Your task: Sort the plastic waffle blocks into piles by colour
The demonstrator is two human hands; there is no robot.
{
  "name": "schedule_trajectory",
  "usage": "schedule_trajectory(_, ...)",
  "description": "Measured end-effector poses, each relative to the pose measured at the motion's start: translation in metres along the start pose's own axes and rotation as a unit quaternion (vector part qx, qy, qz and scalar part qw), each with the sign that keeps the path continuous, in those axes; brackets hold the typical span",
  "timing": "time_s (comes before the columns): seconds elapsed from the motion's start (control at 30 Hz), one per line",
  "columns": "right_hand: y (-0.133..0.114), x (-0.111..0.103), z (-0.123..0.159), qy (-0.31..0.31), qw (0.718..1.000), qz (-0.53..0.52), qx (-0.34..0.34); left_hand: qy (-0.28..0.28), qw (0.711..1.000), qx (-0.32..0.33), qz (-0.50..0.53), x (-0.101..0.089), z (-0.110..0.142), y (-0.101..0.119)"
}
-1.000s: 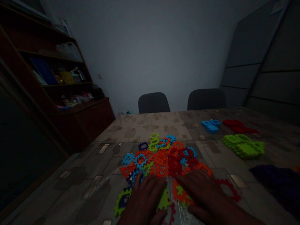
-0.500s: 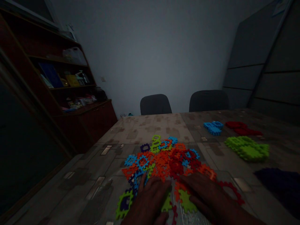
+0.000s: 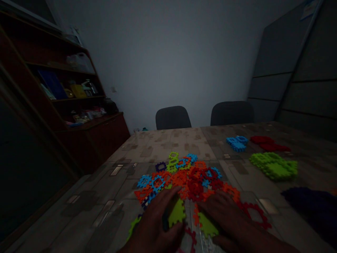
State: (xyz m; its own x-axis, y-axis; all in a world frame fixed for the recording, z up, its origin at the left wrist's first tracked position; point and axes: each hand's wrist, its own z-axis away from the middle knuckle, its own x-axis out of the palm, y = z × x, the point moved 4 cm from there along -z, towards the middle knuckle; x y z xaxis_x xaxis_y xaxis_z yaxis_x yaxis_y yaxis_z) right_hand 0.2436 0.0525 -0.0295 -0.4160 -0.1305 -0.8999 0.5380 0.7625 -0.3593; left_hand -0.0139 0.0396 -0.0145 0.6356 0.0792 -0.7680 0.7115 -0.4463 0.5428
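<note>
Left hand [image 3: 155,223]: thumb and fingers closed on a green toothed piece [image 3: 177,212], at the near edge of the heap. Right hand [image 3: 230,214]: fingers laid over a second green piece [image 3: 208,225]; can't tell if gripped. Red ring [image 3: 256,215] just beside right wrist. Mixed heap [image 3: 180,178] just beyond both hands, mostly orange and red, some blue. Out to the right on the patterned table [image 3: 110,179]: blue stack [image 3: 237,144], red stack [image 3: 270,144], green stack [image 3: 275,166], dark purple pile [image 3: 310,207]. Two chairs [image 3: 173,118] at the far edge.
</note>
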Motion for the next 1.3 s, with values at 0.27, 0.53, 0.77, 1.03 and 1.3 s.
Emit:
schedule_trajectory(0.27,0.024,-0.028,0.010,0.074,0.970,-0.137,0.189,-0.069,0.992,0.104,0.018,0.021,0.009,0.015)
schedule_trajectory(0.53,0.030,-0.026,0.032,0.071,0.975,-0.100,0.183,-0.158,0.975,0.152,-0.028,0.071,0.008,0.054)
schedule_trajectory(0.77,0.003,-0.004,0.035,0.049,0.997,0.012,0.060,0.014,0.990,0.102,-0.092,-0.029,-0.013,0.027)
schedule_trajectory(1.03,-0.025,0.023,0.031,0.075,0.988,0.126,0.047,0.022,0.997,-0.022,-0.075,-0.084,0.021,-0.034)
schedule_trajectory(1.3,0.030,-0.008,0.063,0.059,0.997,0.054,0.016,-0.045,0.995,-0.091,-0.006,-0.077,0.064,-0.047)
